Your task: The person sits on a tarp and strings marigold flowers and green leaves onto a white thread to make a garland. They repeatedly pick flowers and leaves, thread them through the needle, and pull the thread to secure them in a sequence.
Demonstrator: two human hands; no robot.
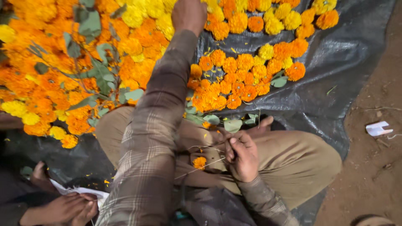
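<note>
At the far left, another person's hands [69, 209] are resting low beside a scrap of white paper [79, 191]. Above them a big heap of marigolds [50, 67], orange and yellow with green leaves [98, 71] mixed in, is lying on a dark sheet [343, 62]. The left hand [189, 14] is stretching out over that heap, its plaid sleeve [146, 146] filling the middle; the fingers are curling down into the blooms, but I cannot tell whether they are closing on one. Right of the arm a smaller cluster [247, 77] is sitting on the sheet, just ahead of the crossed legs. One orange bloom [199, 162] is hanging on a thin thread [205, 165] over the lap. The right hand [243, 157] is pinching the thread, fingers closed tight, probably round a needle too thin to make out. The stringing seems to be at the fetch-a-flower stage; the next move looks to need a single bloom brought back and pushed centrally onto the point. Bare earth [372, 167] is lying at far right.
</note>
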